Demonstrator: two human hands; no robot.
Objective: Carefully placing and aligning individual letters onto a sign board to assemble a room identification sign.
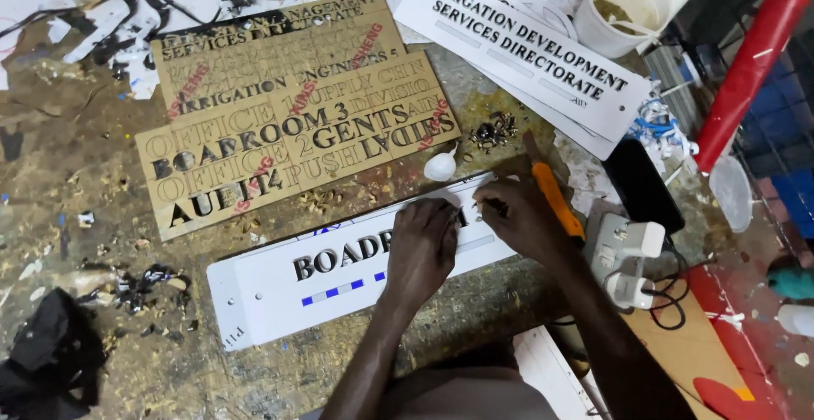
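A long white sign plate (271, 289) lies slanted on the worn workbench, with black cut-out letters stuck along it and small blue marks below them. My left hand (421, 246) presses flat on the plate just right of the letters. My right hand (519, 215) rests at the plate's right end, fingers pinched on a small dark piece, apparently a letter, too small to be sure. An orange utility knife (555, 195) lies under that hand's far side.
Brown sheets with cut-out letters (292, 106) lie behind the plate. More white lettered plates (526, 47), a white tub (623, 9), a black phone (642, 184), a socket strip with plugs (623, 255), a red pole (750, 60) and a small white bottle (441, 166) crowd the right.
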